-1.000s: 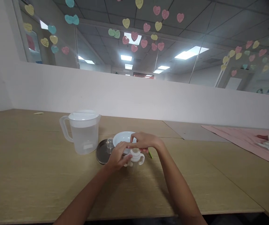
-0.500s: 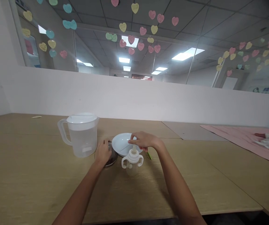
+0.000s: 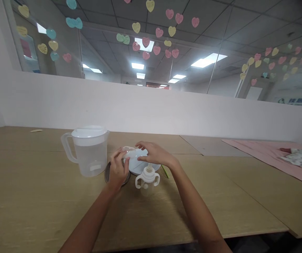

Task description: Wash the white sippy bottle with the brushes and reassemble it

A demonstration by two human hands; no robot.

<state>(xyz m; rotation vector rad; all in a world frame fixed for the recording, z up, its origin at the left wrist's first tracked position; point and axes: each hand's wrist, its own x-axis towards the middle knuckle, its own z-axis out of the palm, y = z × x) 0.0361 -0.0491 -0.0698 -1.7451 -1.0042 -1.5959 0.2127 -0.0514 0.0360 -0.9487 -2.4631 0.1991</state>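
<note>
Cap held aloft: my left hand [image 3: 117,171] grips the clear, domed plastic cap [image 3: 131,153]; my right hand [image 3: 156,154], fingers parted, is near it. The clear, white-handled plastic bottle [image 3: 149,176] stands upright.

The left hand [image 3: 118,168] hides part of the dark tray [image 3: 108,175]. The bottle [image 3: 148,175] covers a bit of the plate [image 3: 137,164]. The pink cloth [image 3: 261,153] is cut off at the right edge. Words on the hearts [image 3: 150,5] are too small to read.
</note>
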